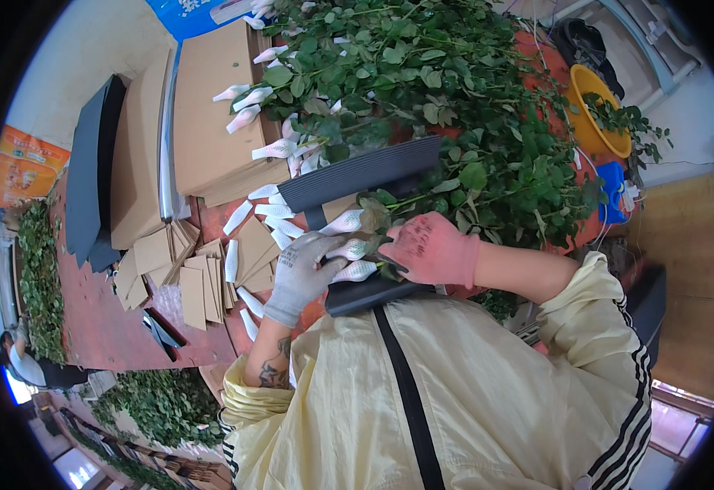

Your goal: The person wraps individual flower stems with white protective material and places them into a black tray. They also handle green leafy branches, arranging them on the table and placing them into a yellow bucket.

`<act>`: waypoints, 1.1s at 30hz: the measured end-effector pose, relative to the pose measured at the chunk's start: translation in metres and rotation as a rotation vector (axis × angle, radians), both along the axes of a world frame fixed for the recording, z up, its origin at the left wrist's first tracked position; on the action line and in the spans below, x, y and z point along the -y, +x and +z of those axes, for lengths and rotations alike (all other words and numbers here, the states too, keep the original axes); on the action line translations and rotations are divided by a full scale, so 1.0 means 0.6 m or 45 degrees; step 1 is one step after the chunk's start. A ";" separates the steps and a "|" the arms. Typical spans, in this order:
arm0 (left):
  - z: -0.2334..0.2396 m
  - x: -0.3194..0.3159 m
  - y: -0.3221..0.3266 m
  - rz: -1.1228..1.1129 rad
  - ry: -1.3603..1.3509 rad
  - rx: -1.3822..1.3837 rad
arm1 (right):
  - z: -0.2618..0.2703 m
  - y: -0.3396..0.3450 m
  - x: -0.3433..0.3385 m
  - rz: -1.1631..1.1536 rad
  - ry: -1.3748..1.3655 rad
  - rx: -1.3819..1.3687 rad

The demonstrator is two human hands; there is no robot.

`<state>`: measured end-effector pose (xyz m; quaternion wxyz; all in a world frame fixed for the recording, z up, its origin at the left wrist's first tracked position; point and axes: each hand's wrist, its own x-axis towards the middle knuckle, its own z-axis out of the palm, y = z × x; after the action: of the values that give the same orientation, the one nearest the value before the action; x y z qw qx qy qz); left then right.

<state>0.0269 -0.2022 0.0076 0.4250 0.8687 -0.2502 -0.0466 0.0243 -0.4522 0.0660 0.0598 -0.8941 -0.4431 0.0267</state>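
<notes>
My left hand [301, 269], in a grey glove, has its thumb and fingers around a rose bud in a white foam net sleeve [349, 250]. Other sleeved buds [357, 271] lie just beside it. In a red-pink glove, my right hand [427, 250] is closed at the stems below these buds; whether it grips them I cannot tell. Beneath the buds, against my body, lies a dark sheet [363, 295]. Behind my hands a ribbed dark corrugated sheet [363, 171] stands tilted. Loose white foam net sleeves [237, 217] lie left of it.
Leafy rose stems [442, 79] cover the far side of the red table [112, 331]. Cardboard sheets [210, 116] are stacked at the back left, with small cardboard pieces [192, 297] nearer. A yellow basin [589, 116] stands far right. Another person [26, 364] is at the far left.
</notes>
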 end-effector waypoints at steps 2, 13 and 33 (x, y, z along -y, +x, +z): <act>0.009 0.005 -0.002 0.000 0.037 0.155 | -0.025 0.004 0.010 -0.111 -0.053 -0.159; 0.030 -0.012 -0.032 0.081 0.331 -0.114 | -0.056 0.018 -0.052 -0.001 -0.260 -0.114; 0.050 -0.016 -0.032 0.001 0.379 -0.051 | -0.107 0.023 -0.020 0.003 0.332 -0.020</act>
<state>0.0077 -0.1925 0.0375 0.2966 0.9211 -0.2317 -0.1001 0.0379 -0.4401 0.0016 0.1790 -0.8780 -0.4433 -0.0238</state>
